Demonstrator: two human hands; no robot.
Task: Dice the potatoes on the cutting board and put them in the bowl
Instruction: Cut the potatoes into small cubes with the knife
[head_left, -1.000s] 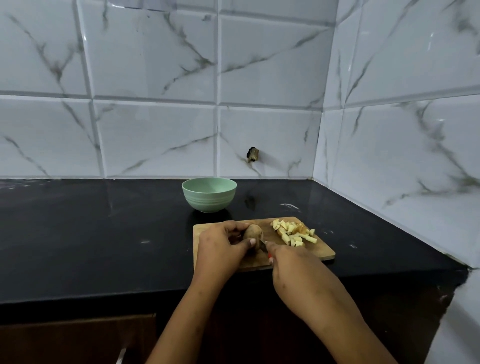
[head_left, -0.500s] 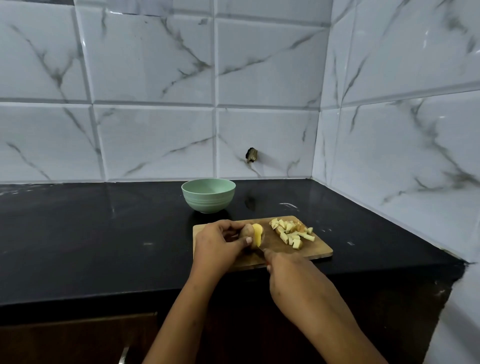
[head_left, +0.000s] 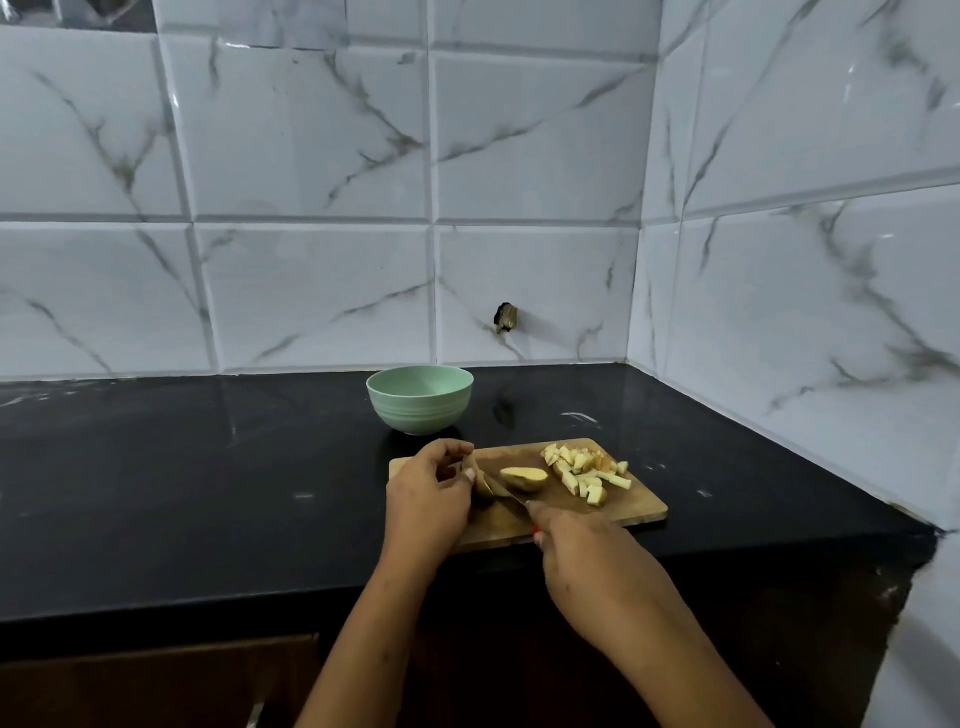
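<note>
Head view: the potato lies split at the cutting board's (head_left: 639, 506) middle. The cut half (head_left: 524, 478) lies face up, and the left hand (head_left: 428, 493) has its grip curled round the held half (head_left: 485, 488). The right hand (head_left: 587, 551) has its grip clamped on the knife (head_left: 511, 496) near the board's front edge. Best to turn each half flat side down and tuck the fingertips before slicing. Half a second ago the halves stood together.

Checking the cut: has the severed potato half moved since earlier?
Yes. The potato half fell rightward from the left hand, toward the diced pile on the cutting board.
</note>
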